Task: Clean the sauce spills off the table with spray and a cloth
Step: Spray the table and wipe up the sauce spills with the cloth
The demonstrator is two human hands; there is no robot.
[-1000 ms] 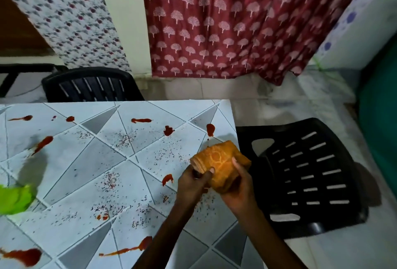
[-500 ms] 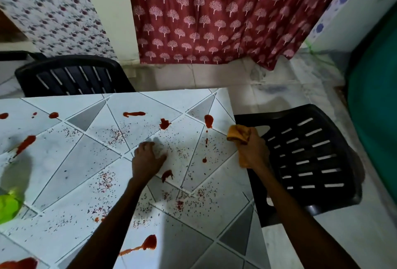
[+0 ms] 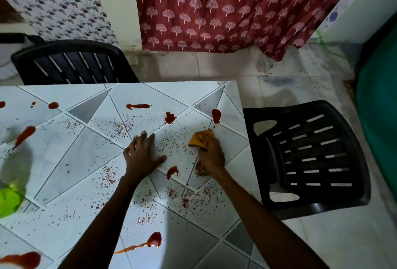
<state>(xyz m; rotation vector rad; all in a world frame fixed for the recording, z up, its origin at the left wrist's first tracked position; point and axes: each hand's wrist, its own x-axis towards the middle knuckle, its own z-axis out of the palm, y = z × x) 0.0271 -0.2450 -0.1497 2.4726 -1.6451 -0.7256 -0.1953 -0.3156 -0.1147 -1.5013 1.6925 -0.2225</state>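
My right hand (image 3: 211,154) grips a bunched orange cloth (image 3: 200,138) and holds it down on the white tiled table (image 3: 64,161) near the right edge. My left hand (image 3: 142,153) lies flat on the tabletop, fingers spread, just left of the cloth. Red sauce spills dot the surface: one blob (image 3: 216,115) beyond the cloth, another (image 3: 170,117) further left, a small one (image 3: 172,171) between my wrists, a streak (image 3: 153,240) near the front. A bright green object (image 3: 8,202), blurred and cut off, sits at the left edge. Fine red and dark specks cover the middle.
A black plastic chair (image 3: 309,157) stands right beside the table's right edge. A second black chair (image 3: 73,63) is tucked behind the far edge. A red patterned curtain (image 3: 225,6) hangs behind. More sauce streaks (image 3: 25,135) lie at the left.
My left hand let go of the cloth and went flat on the table. My right hand carried the cloth out to the table's right edge, then brought it back down onto the surface.
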